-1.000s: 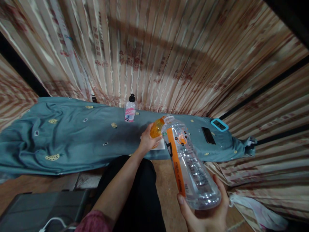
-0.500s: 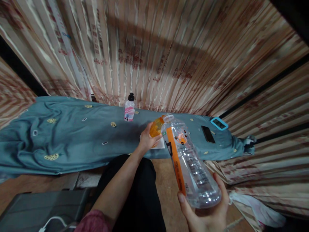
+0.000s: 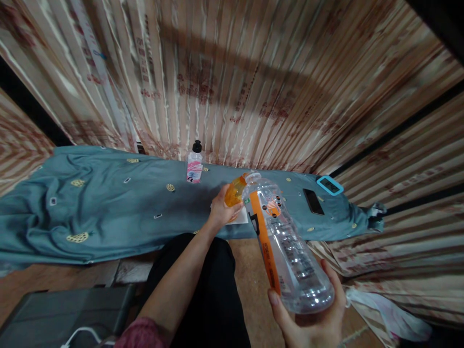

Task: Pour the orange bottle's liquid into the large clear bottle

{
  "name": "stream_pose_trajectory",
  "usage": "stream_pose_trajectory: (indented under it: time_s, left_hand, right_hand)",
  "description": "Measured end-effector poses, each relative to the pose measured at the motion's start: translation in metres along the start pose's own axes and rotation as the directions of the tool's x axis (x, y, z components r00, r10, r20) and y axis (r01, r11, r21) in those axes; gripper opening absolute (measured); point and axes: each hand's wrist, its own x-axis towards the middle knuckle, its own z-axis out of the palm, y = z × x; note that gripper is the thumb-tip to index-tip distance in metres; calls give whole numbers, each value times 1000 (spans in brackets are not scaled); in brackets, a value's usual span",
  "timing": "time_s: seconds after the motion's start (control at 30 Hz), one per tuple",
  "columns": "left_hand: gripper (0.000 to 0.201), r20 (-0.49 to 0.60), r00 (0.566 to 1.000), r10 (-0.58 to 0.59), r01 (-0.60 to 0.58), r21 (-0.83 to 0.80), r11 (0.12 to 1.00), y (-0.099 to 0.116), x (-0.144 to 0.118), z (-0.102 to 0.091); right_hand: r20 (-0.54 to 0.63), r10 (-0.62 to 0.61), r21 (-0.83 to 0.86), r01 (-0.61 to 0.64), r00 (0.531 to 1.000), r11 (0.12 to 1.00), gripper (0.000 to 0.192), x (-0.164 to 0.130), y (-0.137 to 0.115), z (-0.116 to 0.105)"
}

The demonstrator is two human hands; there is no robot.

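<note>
My right hand (image 3: 310,319) grips the base of a large clear plastic bottle (image 3: 290,246) with an orange and white label. The bottle is tilted, its neck up and to the left. Its mouth meets the top of a small amber container (image 3: 235,191), and I cannot tell whether liquid passes between them. Around the amber container my left hand (image 3: 221,208) is closed; its fingers are partly hidden behind it. Below that hand a white paper (image 3: 239,216) lies on the cloth.
A teal patterned cloth (image 3: 119,208) covers the long table. On it stand a pink-labelled bottle with a black cap (image 3: 195,164), a dark phone (image 3: 313,201) and a blue-framed digital clock (image 3: 329,185). A curtain (image 3: 224,87) hangs close behind. A grey box (image 3: 68,314) sits lower left.
Both hands and both containers hold nearly the same pose. The whole view has shifted very slightly.
</note>
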Motion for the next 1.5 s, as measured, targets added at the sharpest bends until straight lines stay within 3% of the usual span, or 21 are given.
stream_pose_trajectory:
  time_s: [0.6, 0.77, 1.03, 1.27, 1.5]
  left_hand:
    - [61, 24, 1000, -6, 6, 19, 1000, 6, 0, -4]
    - [62, 23, 1000, -11, 10, 35, 999, 7, 0, -4]
    - [66, 26, 1000, -8, 8, 23, 1000, -3, 3, 1]
    - [62, 40, 999, 33, -32, -8, 999, -6, 5, 2]
    - [56, 49, 997, 53, -52, -27, 998, 0, 9, 1]
  right_hand:
    - [-10, -78, -109, 77, 997, 991, 107, 2, 13, -1]
    - [-19, -18, -54, 17, 1000, 998, 106, -1, 13, 1]
    - [-10, -60, -71, 59, 998, 996, 105, 1, 8, 1]
    - [5, 33, -73, -32, 999, 997, 108, -1, 3, 1]
    - [-4, -75, -110, 74, 997, 991, 105, 3, 10, 2]
